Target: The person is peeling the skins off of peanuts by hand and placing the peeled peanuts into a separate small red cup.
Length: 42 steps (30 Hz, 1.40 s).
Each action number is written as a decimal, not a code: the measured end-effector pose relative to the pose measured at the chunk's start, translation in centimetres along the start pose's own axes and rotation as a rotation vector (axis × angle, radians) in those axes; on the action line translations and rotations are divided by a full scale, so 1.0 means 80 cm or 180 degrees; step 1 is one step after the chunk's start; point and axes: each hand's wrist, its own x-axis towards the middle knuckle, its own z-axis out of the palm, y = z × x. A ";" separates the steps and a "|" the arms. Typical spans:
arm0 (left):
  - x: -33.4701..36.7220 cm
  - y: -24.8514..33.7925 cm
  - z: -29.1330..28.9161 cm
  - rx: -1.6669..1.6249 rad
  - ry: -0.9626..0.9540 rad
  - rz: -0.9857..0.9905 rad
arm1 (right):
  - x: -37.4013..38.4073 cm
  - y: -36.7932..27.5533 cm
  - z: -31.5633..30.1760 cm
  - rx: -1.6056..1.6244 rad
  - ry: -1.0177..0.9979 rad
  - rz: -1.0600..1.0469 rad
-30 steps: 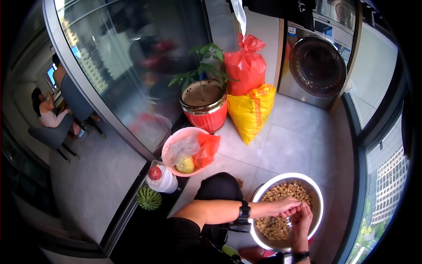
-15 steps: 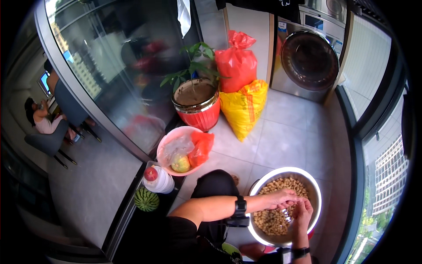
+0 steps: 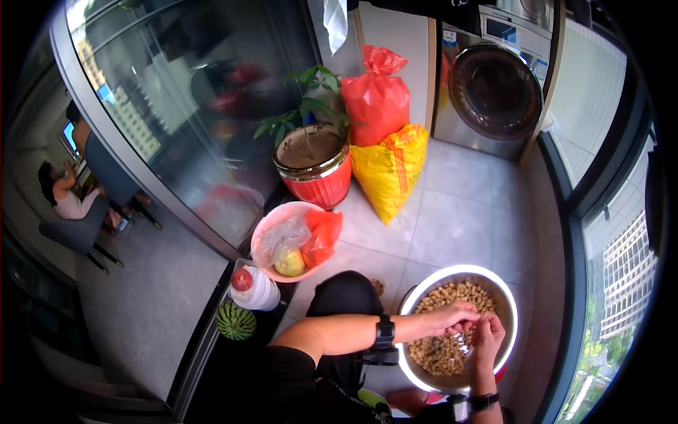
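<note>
A wide metal basin (image 3: 505, 297) with a shiny rim holds many small tan peanuts in their shells (image 3: 439, 353). Over it, my left hand (image 3: 454, 318) reaches in from the left with fingers pinched. My right hand (image 3: 487, 332) comes up from below, its fingers also closed, and the fingertips of both hands meet above the peanuts. Whatever lies between them is too small and too covered to make out. A dark watch (image 3: 384, 331) is strapped on my left wrist, and a dark band (image 3: 484, 403) is on my right.
Left of my knee (image 3: 346, 293) stand a pink tub (image 3: 256, 237) with bags and a yellowish fruit, a white bottle (image 3: 258, 291) and a small watermelon (image 3: 236, 321). Farther off are a potted plant (image 3: 318, 185), red and yellow bags (image 3: 390, 166) and a washing machine (image 3: 494, 92). A person sits indoors, far left.
My hands stay together over the basin, with only slight shifts of the fingers. The whole view has tilted a little. The seated person's arm has moved slightly.
</note>
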 end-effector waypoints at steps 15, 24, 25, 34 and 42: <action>0.000 -0.012 -0.006 -0.0174 0.0083 -0.0243 | -0.005 -0.009 0.004 -0.0660 -0.0120 -0.0194; 0.005 -0.017 -0.001 0.0679 0.0281 -0.0190 | 0.006 -0.003 -0.014 -0.2448 -0.0262 -0.1175; 0.007 -0.018 -0.001 0.0922 0.0311 -0.0242 | 0.008 0.003 -0.019 -0.2655 -0.0220 -0.1764; -0.007 0.002 0.005 0.1189 0.0383 -0.0065 | 0.004 -0.021 -0.031 0.1951 -0.0425 0.0940; 0.005 -0.008 -0.003 0.1586 0.0553 0.0148 | 0.018 -0.018 -0.030 0.1792 -0.0194 0.1057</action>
